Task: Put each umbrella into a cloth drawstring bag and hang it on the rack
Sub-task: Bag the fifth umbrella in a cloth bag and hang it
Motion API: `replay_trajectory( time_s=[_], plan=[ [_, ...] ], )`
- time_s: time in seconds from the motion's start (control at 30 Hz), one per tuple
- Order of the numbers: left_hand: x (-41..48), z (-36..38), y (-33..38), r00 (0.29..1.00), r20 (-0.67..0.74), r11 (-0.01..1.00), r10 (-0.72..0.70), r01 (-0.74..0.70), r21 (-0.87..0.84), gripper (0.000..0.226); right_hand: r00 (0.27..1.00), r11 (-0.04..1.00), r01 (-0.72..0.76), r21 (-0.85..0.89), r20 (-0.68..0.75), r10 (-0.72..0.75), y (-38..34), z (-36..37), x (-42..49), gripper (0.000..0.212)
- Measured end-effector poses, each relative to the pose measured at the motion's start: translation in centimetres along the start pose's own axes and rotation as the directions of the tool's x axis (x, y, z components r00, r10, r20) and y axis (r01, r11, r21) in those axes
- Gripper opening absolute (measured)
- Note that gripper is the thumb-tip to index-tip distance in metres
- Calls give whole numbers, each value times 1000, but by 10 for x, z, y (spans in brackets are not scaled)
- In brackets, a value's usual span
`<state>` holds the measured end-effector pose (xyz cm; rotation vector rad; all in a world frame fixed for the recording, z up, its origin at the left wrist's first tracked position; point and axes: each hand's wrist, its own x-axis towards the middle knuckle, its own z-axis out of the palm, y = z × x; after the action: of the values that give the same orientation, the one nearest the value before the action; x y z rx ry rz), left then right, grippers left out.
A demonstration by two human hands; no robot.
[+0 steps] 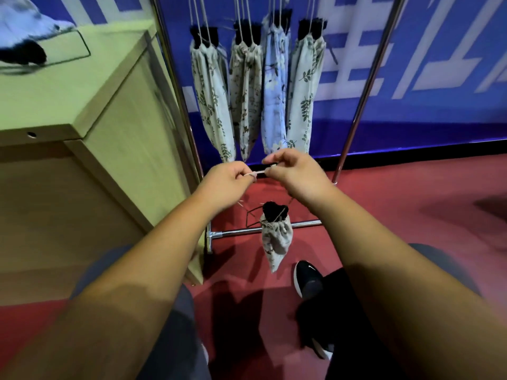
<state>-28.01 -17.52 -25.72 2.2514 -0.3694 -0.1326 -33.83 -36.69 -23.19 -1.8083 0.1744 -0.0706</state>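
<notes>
In front of the rack (pixel 356 111), the left hand (pixel 227 182) and right hand (pixel 296 171) each pinch the cord (pixel 259 172) stretched between them. Below, the bag (pixel 275 239) holding a black umbrella (pixel 274 211) dangles near the rack's bottom bar. 4 filled bags (pixel 211 100) hang on the rack.

No text can be read with certainty. The blue banner (pixel 439 113) on the far wall, behind the rack (pixel 238 231), carries large white strokes. They are parts of big characters, but the picture edge cuts them off and they are blurred. The black shoe (pixel 308 281), near and to the right, has a small white mark, too small to identify.
</notes>
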Motion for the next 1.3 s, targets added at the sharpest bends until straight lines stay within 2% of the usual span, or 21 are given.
replay_trajectory(
  time_s=[0.1, 0.23, 0.33, 0.43, 0.53, 0.63, 0.7, 0.83, 0.87, 0.97, 1.17, 1.3],
  plan=[
    [4, -4, 32, 999, 18, 999, 47, -48, 8, 12, 997, 975, 40, -220, -49, -52, -5, -20, -7, 6],
    [13, -6, 86, 989, 71, 987, 130, -136, 87, 17, 981, 896, 93, -435, -112, -157, -30, -53, -14, 18],
    [20, -10, 128, 979, 108, 978, 172, -183, 100, 22, 967, 840, 107, -532, -141, -212, -53, -82, -17, 27],
    [24, -16, 173, 969, 71, 960, 239, -246, 134, 21, 963, 797, 81, -598, -159, -217, -79, -111, -20, 32],
    [33, -19, 205, 965, 21, 953, 260, -260, 159, 22, 968, 842, 61, -537, -175, -182, -104, -131, -22, 39],
    [41, -23, 236, 962, 8, 951, 272, -270, 153, 28, 948, 939, 67, -338, -272, -165, -126, -151, -15, 32],
    [46, -26, 254, 954, 20, 928, 298, -294, 227, 32, 935, 972, 91, -216, -318, -158, -136, -159, -7, 32],
    [70, -31, 285, 945, 24, 904, 325, -318, 287, 39, 890, 965, 105, -239, -411, -199, -152, -176, 9, 28],
    [75, -33, 290, 951, 29, 913, 308, -304, 274, 40, 881, 964, 109, -245, -425, -208, -156, -180, 13, 29],
    [93, -36, 304, 974, 62, 971, 217, -222, 93, 44, 851, 959, 131, -253, -467, -239, -169, -193, 30, 30],
    [143, -42, 327, 973, 19, 966, 229, -225, -125, 32, 807, 944, 205, -259, -502, -312, -192, -215, 68, 31],
    [169, -52, 341, 976, -5, 955, 219, -215, -202, 32, 808, 937, 235, -260, -483, -336, -206, -225, 96, 28]
  ],
)
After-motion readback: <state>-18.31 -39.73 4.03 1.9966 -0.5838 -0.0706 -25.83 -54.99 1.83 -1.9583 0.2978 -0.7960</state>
